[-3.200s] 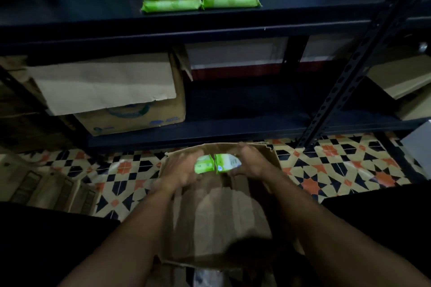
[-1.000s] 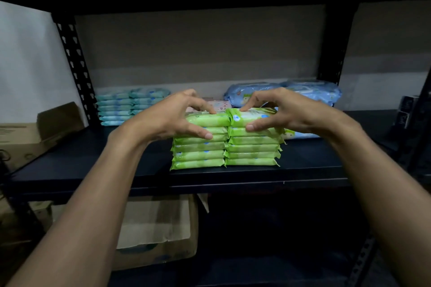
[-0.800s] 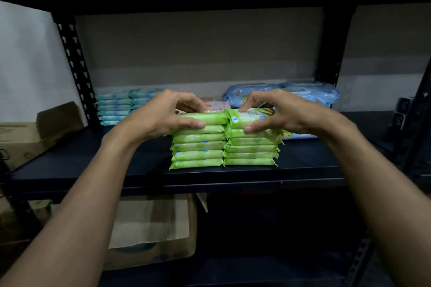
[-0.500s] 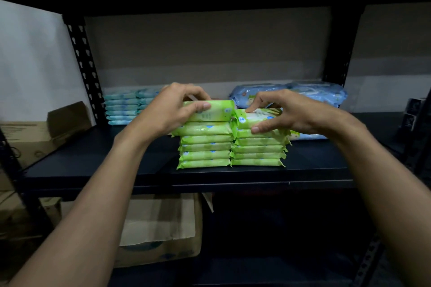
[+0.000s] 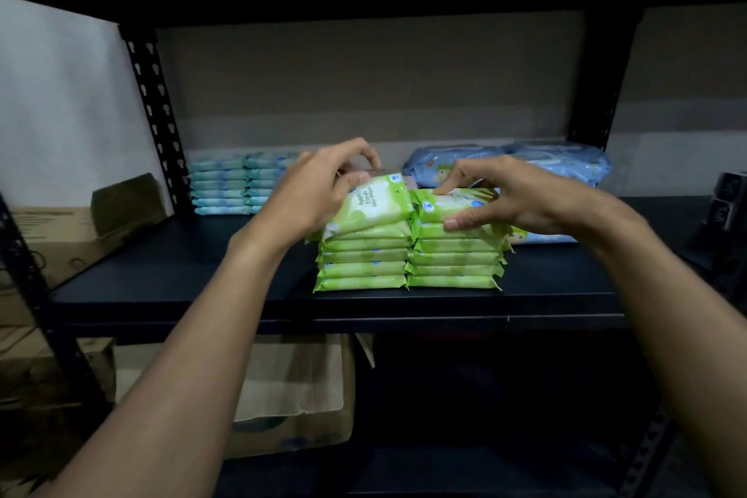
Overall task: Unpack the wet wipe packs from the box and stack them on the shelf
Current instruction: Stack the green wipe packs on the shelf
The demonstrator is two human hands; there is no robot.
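Observation:
Two side-by-side stacks of green wet wipe packs point(image 5: 364, 259) stand on the black shelf point(image 5: 169, 279), near its front edge. My left hand point(image 5: 311, 190) grips the top pack of the left stack point(image 5: 374, 206), which is tilted with its far edge raised. My right hand point(image 5: 497, 198) holds the top pack of the right stack point(image 5: 452, 210), thumb on its front edge and fingers on top.
Teal packs point(image 5: 234, 186) are stacked at the back left, blue packs point(image 5: 558, 166) at the back right. A cardboard box point(image 5: 72, 222) sits at the shelf's left end. Another box point(image 5: 299, 400) stands on the lower shelf. Black uprights point(image 5: 153, 109) frame the bay.
Both hands lifted packs out of the box on the floor and laid them on the two stacks. In the last half second the left top pack has tilted up further.

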